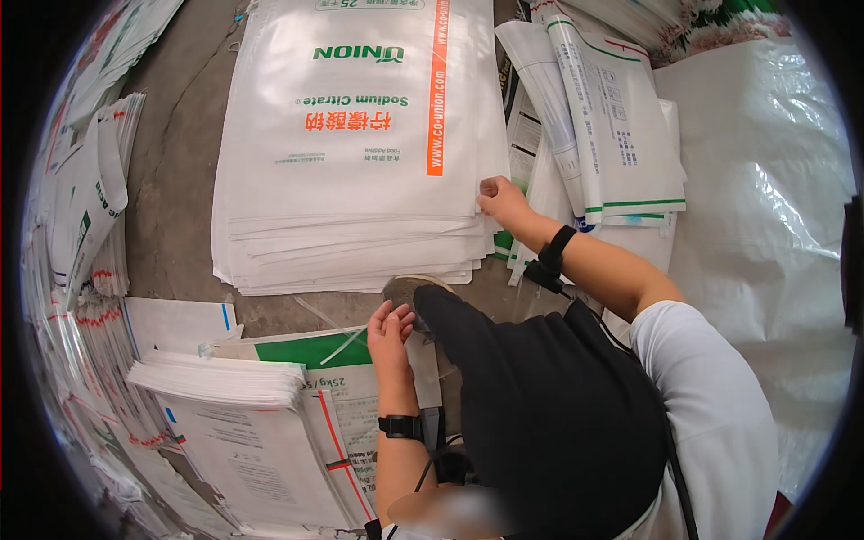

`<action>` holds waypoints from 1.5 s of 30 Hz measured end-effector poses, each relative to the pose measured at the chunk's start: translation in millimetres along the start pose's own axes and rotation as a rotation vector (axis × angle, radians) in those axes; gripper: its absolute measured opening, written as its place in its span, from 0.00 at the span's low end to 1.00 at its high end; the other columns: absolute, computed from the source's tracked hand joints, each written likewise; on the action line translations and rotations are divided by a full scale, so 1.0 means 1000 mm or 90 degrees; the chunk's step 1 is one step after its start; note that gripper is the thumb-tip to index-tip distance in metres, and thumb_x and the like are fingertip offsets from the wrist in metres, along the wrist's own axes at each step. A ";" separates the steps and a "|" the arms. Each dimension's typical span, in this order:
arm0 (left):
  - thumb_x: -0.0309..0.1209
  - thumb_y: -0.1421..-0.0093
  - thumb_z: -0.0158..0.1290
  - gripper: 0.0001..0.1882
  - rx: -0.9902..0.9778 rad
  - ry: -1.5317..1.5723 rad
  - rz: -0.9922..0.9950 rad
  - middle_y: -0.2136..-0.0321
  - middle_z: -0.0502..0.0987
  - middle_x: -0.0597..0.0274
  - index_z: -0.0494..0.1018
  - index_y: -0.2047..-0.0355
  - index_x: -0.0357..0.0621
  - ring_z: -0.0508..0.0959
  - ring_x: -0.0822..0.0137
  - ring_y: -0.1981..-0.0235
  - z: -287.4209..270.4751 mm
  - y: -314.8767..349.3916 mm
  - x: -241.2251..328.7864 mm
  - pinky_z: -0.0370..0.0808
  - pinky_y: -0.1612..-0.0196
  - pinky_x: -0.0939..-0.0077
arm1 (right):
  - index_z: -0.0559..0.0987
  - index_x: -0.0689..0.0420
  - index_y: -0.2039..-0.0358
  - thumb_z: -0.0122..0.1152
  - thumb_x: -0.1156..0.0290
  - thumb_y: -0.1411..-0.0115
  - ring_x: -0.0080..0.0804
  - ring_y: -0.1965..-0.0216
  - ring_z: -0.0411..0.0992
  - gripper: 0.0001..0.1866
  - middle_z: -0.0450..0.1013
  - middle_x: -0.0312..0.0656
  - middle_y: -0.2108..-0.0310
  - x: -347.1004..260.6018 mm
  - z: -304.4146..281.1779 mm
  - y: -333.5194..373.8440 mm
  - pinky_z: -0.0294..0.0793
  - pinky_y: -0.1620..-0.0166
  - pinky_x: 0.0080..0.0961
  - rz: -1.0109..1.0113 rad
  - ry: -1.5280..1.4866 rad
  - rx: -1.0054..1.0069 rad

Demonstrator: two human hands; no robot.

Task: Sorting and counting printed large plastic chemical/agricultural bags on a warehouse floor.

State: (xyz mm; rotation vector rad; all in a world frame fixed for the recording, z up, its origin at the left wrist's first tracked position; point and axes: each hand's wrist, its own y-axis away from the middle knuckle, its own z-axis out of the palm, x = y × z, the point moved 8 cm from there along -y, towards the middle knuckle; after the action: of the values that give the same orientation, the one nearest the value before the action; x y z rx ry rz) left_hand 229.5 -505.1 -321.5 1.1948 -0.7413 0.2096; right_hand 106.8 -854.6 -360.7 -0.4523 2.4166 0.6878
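A stack of flat white woven sacks [351,193] with green, orange and red print lies on the floor ahead of me; several lower edges fan out toward me. At the right edge of the stack, near its near corner, my right hand [506,203] is closed with fingertips pinched on the edge of the top sack. My left hand [391,329] hovers between the stack's near edge and my shoe [416,286], its fingers loosely curled and slightly apart, with nothing visible in them. Both wrists wear black straps.
A smaller sack pile [225,387] sits at the lower left, beside a green-banded sack [288,349]. More bundled sacks [99,207] line the left. Folded sacks [621,135] lie at the right, next to a large glossy white sheet [756,180]. Grey concrete floor [175,193] shows between.
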 end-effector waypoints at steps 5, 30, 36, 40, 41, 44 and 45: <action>0.30 0.31 0.45 0.18 0.017 0.025 -0.002 0.53 0.78 0.53 0.65 0.43 0.35 0.76 0.74 0.62 -0.012 -0.013 -0.014 0.75 0.58 0.83 | 0.69 0.68 0.46 0.65 0.67 0.43 0.30 0.68 0.75 0.28 0.75 0.46 0.64 -0.032 0.002 0.024 0.74 0.70 0.22 0.137 -0.243 0.002; 0.29 0.31 0.46 0.19 -0.007 0.021 -0.002 0.54 0.78 0.53 0.65 0.43 0.36 0.78 0.73 0.61 0.004 -0.007 0.002 0.75 0.57 0.81 | 0.73 0.60 0.44 0.60 0.62 0.35 0.29 0.51 0.75 0.22 0.76 0.40 0.51 -0.153 -0.055 0.000 0.74 0.46 0.28 -0.029 -0.635 -0.270; 0.30 0.31 0.46 0.19 -0.024 -0.061 0.001 0.54 0.79 0.57 0.66 0.43 0.37 0.76 0.76 0.60 0.011 -0.012 0.011 0.73 0.59 0.84 | 0.71 0.63 0.44 0.61 0.67 0.38 0.33 0.54 0.77 0.24 0.75 0.45 0.51 -0.052 0.035 -0.019 0.78 0.51 0.29 0.226 -0.592 -0.238; 0.31 0.31 0.47 0.19 -0.004 -0.050 0.002 0.54 0.79 0.57 0.66 0.43 0.38 0.75 0.77 0.60 0.010 -0.008 0.016 0.73 0.58 0.83 | 0.71 0.68 0.46 0.60 0.68 0.38 0.38 0.56 0.77 0.23 0.75 0.54 0.53 -0.059 0.030 -0.046 0.77 0.53 0.33 0.157 -0.444 -0.127; 0.31 0.31 0.47 0.19 0.004 -0.048 0.007 0.53 0.79 0.57 0.66 0.43 0.38 0.75 0.77 0.61 0.009 -0.008 0.017 0.73 0.58 0.83 | 0.71 0.68 0.46 0.60 0.68 0.38 0.38 0.56 0.77 0.23 0.75 0.54 0.53 -0.059 0.026 -0.049 0.77 0.53 0.33 0.156 -0.445 -0.128; 0.31 0.31 0.46 0.18 0.009 -0.044 0.000 0.53 0.78 0.56 0.66 0.43 0.37 0.75 0.76 0.61 0.004 -0.007 0.014 0.73 0.59 0.83 | 0.71 0.70 0.48 0.59 0.67 0.38 0.39 0.58 0.77 0.23 0.76 0.55 0.56 -0.046 -0.030 -0.061 0.76 0.55 0.33 0.082 -0.300 0.113; 0.31 0.31 0.46 0.18 0.006 -0.043 0.002 0.53 0.78 0.56 0.66 0.43 0.37 0.75 0.76 0.61 0.004 -0.007 0.012 0.73 0.59 0.83 | 0.73 0.70 0.50 0.59 0.67 0.39 0.41 0.59 0.77 0.22 0.76 0.56 0.57 -0.026 -0.045 -0.066 0.76 0.56 0.34 0.106 -0.336 0.166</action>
State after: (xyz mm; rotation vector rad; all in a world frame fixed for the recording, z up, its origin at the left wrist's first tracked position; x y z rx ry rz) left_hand 240.5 -513.8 -319.4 1.2142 -0.8027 0.1759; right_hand 137.5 -929.5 -337.9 0.0413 2.0089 0.4753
